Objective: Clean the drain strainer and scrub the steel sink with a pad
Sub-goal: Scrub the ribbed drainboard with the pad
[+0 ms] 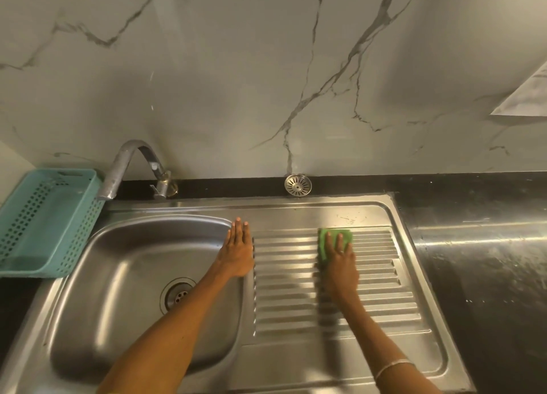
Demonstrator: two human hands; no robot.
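- Head view: the scrubbing step is in hand. Right hand (pixel 339 256) presses the pad (pixel 336 239) flat near the drainboard's (pixel 381 278) far edge.
- Left hand (pixel 238 250) rests flat, grasping nothing, on the sink (pixel 296 361) between bowl and drainboard.
- Strainer (pixel 298 184) lies out on the counter's (pixel 473 192) back edge; the next stroke likely needs firm pressure along the ribs.

Green pad (pixel 331 239) mostly hidden under right hand (pixel 340 257); basket (pixel 47 224) cut off left.

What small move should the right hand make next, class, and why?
Probably pull the pad back along the ribs toward the near edge. The right hand presses it flat at the far end of the drainboard, so the nearer ribs lie ahead of the stroke. The left hand rests flat on the sink rim.
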